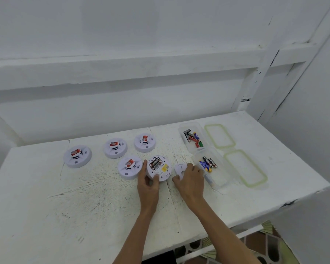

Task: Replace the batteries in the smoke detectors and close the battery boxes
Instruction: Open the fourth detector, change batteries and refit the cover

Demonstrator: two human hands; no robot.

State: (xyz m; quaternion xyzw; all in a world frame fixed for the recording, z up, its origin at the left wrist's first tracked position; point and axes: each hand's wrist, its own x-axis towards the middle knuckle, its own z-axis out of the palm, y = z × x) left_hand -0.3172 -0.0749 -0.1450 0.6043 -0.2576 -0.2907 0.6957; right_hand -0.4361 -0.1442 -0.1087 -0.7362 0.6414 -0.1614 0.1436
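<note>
A white smoke detector (pixel 159 168) lies upside down on the table, its battery bay uncovered with black batteries (pixel 155 163) inside. My left hand (pixel 148 182) grips its near-left rim with thumb and fingers. My right hand (pixel 190 178) holds the white battery cover (pixel 180 169) just right of the detector, low over the table. Several other detectors sit face up to the left: the nearest one (pixel 130 167) touches my left hand's side, others (pixel 77 156) (pixel 115 148) (pixel 145 142) lie farther back.
Two clear plastic boxes stand to the right: the far box (pixel 193 137) with mixed batteries, the near box (pixel 211 169) with black and blue ones. Their green-rimmed lids (pixel 219 136) (pixel 245 168) lie beside them. The table's right edge (pixel 303 197) drops off to a tiled floor.
</note>
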